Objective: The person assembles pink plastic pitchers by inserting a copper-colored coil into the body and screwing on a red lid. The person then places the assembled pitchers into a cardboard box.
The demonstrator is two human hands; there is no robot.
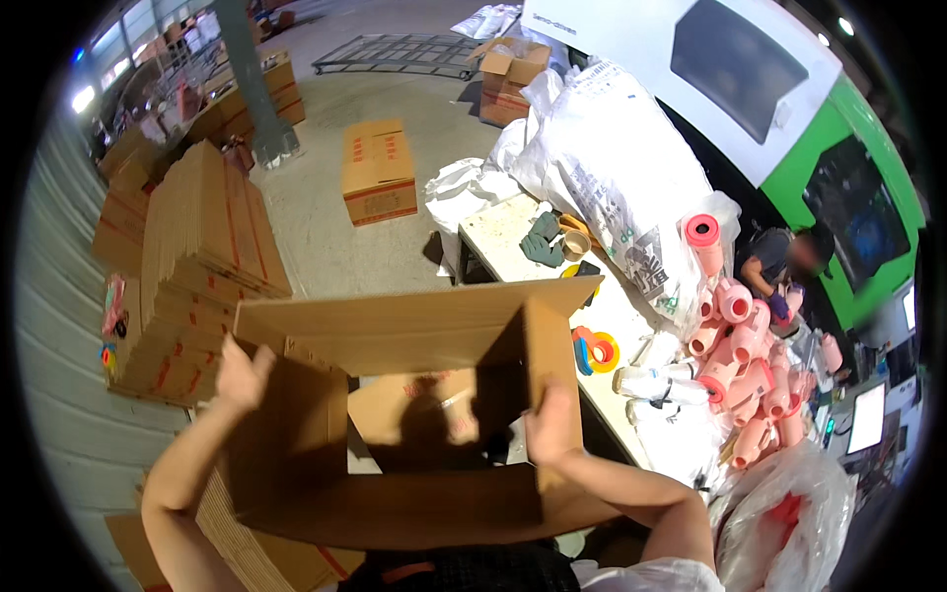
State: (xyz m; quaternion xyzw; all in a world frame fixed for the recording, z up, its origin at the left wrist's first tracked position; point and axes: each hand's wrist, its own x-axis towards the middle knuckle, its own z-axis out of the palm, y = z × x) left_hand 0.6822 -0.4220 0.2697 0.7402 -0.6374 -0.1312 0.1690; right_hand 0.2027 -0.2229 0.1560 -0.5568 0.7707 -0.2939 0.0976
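A brown cardboard box (395, 508) with its top flaps up is held in front of my body. My left hand (243, 376) grips its left wall at the upper edge. On the opposite side my right hand (554, 426) is closed on the right wall, thumb toward the inside. The box's lower end looks unclosed: through it I see another piece of cardboard (404, 405) with red print, partly in shadow. The fingers on the outer sides of the walls are mostly hidden.
A worktable (498, 232) at the right bears green gloves (541, 241), tape rolls (596, 350) and pink pipe fittings (755, 375). A person (779, 261) works beyond it. Flattened cartons (202, 237) are stacked left; a closed carton (379, 173) stands on the floor ahead.
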